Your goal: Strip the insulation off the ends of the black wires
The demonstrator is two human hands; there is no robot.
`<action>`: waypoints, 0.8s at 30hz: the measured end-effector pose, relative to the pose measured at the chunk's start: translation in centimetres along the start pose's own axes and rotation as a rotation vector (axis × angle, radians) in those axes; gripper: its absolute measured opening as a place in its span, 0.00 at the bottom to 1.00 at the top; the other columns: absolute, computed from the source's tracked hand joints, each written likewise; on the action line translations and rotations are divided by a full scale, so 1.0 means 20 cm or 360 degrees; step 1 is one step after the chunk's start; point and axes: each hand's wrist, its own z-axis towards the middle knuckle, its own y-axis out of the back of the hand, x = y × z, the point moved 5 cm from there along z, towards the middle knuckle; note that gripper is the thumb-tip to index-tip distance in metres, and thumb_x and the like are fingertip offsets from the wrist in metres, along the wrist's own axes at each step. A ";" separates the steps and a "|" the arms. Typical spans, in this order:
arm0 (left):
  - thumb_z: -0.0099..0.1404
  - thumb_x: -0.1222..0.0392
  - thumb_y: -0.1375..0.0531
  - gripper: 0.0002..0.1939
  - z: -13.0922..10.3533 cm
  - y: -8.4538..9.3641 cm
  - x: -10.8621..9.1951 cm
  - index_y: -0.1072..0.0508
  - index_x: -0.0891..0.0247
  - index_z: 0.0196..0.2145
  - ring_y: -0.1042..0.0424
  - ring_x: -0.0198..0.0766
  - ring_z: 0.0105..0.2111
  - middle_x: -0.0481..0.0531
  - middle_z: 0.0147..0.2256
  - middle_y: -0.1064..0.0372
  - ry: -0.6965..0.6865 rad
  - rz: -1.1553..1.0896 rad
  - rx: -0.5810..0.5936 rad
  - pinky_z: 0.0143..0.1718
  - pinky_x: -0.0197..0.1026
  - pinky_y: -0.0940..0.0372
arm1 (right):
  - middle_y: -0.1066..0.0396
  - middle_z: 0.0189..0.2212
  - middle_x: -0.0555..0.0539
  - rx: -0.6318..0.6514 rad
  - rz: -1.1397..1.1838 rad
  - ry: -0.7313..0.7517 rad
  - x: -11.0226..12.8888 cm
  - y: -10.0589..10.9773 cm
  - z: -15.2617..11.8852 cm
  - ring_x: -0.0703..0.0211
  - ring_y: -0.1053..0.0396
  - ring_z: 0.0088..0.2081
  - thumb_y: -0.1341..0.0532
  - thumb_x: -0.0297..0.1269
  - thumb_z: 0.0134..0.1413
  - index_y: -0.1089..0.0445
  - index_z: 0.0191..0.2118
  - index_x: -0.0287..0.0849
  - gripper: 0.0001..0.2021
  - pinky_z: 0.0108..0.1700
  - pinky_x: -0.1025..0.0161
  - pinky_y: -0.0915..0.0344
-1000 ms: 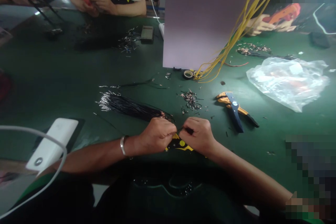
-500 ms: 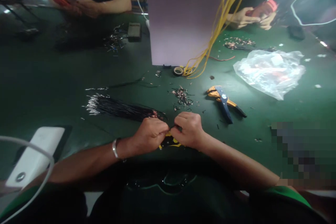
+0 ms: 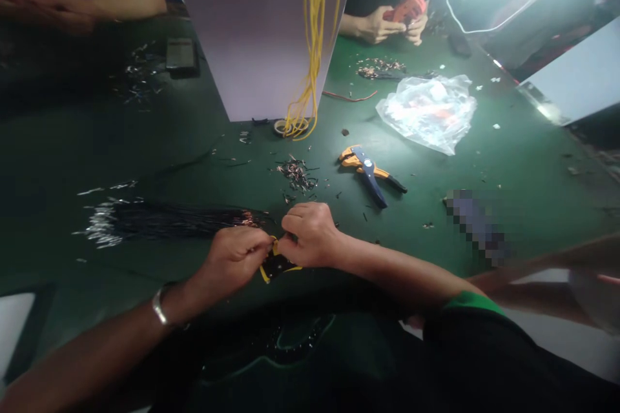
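Note:
My left hand is closed in a pinch, its fingertips at the upper left of a black and yellow tool. Close beside it, my right hand is curled shut with its thumb side toward the left fingertips. Whatever the fingers pinch is too small and covered to make out. The tool sits below and between both hands, partly hidden by them. Just beyond my left hand lies a bundle of black wires, with silvery ends at the left and bare copper ends at the right.
Wire scraps lie ahead of my hands. To their right are a blue and orange wire stripper and a clear plastic bag. Yellow wires hang by a pale panel. Across the table, a person's hands hold a red tool.
The view has swung to the right, so the table's things appear farther left. My hands stay close together at the black and yellow tool. At right, another person's arm now shows.

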 end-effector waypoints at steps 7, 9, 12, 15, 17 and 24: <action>0.59 0.64 0.42 0.09 0.02 0.03 0.06 0.25 0.62 0.23 0.28 0.32 0.21 0.46 0.22 0.26 0.0362 -0.0210 -0.0039 0.23 0.31 0.37 | 0.32 0.18 0.48 0.0049 0.0178 -0.0099 -0.02 -0.02 -0.02 0.61 0.36 0.22 0.46 0.32 0.43 0.38 0.18 0.43 0.07 0.26 0.64 0.42; 0.59 0.62 0.41 0.09 0.03 0.03 0.08 0.24 0.62 0.23 0.28 0.34 0.22 0.47 0.22 0.25 0.0455 -0.0261 -0.0029 0.24 0.31 0.36 | 0.32 0.18 0.48 0.0027 0.0205 -0.0113 -0.03 -0.02 -0.02 0.61 0.36 0.22 0.46 0.32 0.42 0.37 0.19 0.43 0.06 0.27 0.65 0.42; 0.58 0.60 0.39 0.08 0.03 0.03 0.10 0.23 0.62 0.24 0.27 0.35 0.23 0.47 0.23 0.24 0.0552 -0.0298 -0.0027 0.25 0.32 0.35 | 0.32 0.17 0.48 -0.0002 0.0217 -0.0132 -0.03 -0.01 -0.02 0.61 0.35 0.22 0.46 0.31 0.41 0.37 0.18 0.43 0.06 0.27 0.65 0.41; 0.58 0.59 0.39 0.07 0.03 0.04 0.11 0.23 0.62 0.26 0.27 0.36 0.25 0.48 0.25 0.24 0.0584 -0.0252 -0.0006 0.25 0.33 0.35 | 0.32 0.18 0.49 0.0001 0.0227 -0.0140 -0.03 -0.01 -0.01 0.62 0.36 0.22 0.45 0.31 0.42 0.38 0.19 0.43 0.06 0.27 0.65 0.41; 0.58 0.58 0.40 0.07 0.04 0.04 0.11 0.22 0.62 0.28 0.26 0.37 0.26 0.48 0.26 0.23 0.0570 -0.0225 0.0045 0.27 0.33 0.34 | 0.32 0.18 0.49 0.0003 0.0244 -0.0130 -0.03 -0.02 -0.02 0.62 0.36 0.22 0.45 0.31 0.42 0.38 0.19 0.43 0.06 0.27 0.65 0.41; 0.60 0.58 0.42 0.10 0.06 0.00 0.09 0.22 0.62 0.31 0.25 0.38 0.29 0.49 0.30 0.22 0.0609 -0.0558 0.0323 0.28 0.33 0.33 | 0.31 0.19 0.48 -0.0021 0.0228 -0.0039 -0.01 -0.01 -0.02 0.61 0.34 0.24 0.46 0.30 0.46 0.34 0.22 0.42 0.06 0.28 0.65 0.39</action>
